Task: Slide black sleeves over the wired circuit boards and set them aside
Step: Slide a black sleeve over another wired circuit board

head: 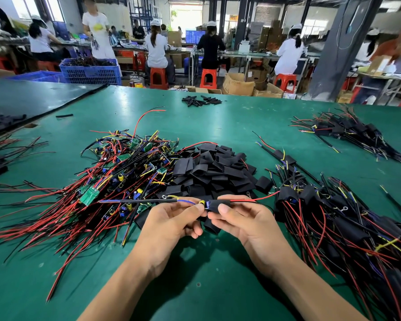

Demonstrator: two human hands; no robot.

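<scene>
Now close together above table [195,274]: left hand [169,218] pinches wires [185,201]; right hand [243,218] grips black sleeve [214,206], thumb on top.

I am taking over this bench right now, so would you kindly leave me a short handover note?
Left hand pinches the wired board by its blue and yellow leads.
Right hand pinches the black sleeve, drawn over most of that board.
Bare boards lie piled centre-left, loose sleeves beside them, sleeved boards at right.
Done: that right pile. Left: seat this sleeve, set it aside, work through the bare boards.
</scene>
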